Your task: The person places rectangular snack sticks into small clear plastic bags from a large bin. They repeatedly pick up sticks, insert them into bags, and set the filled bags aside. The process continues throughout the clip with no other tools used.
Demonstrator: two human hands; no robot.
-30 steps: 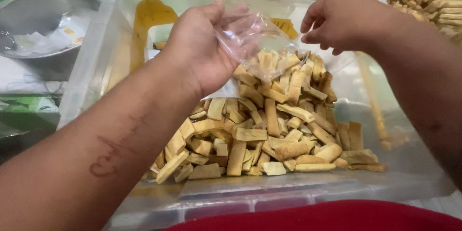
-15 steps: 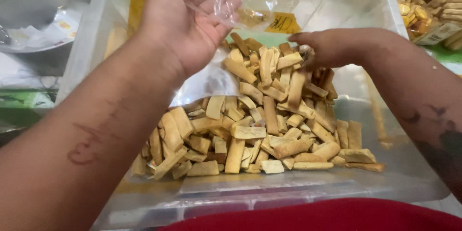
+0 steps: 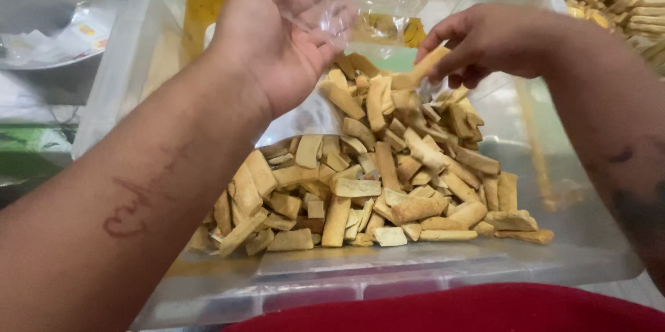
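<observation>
The left hand (image 3: 277,34) holds a clear plastic bag (image 3: 332,10) open. The right hand (image 3: 485,45) pinches tan biscuit sticks (image 3: 419,69) just beside it, over the clear tub (image 3: 415,276).

the left hand (image 3: 277,34) hides part of the clear bag (image 3: 332,6). the right hand's (image 3: 485,45) fingertips are buried among biscuits (image 3: 374,180). the bowl (image 3: 48,6) is cut off at the left edge.

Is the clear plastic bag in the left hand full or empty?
Empty, apparently: the clear plastic bag in the left hand shows only the tub behind it through its film.
</observation>
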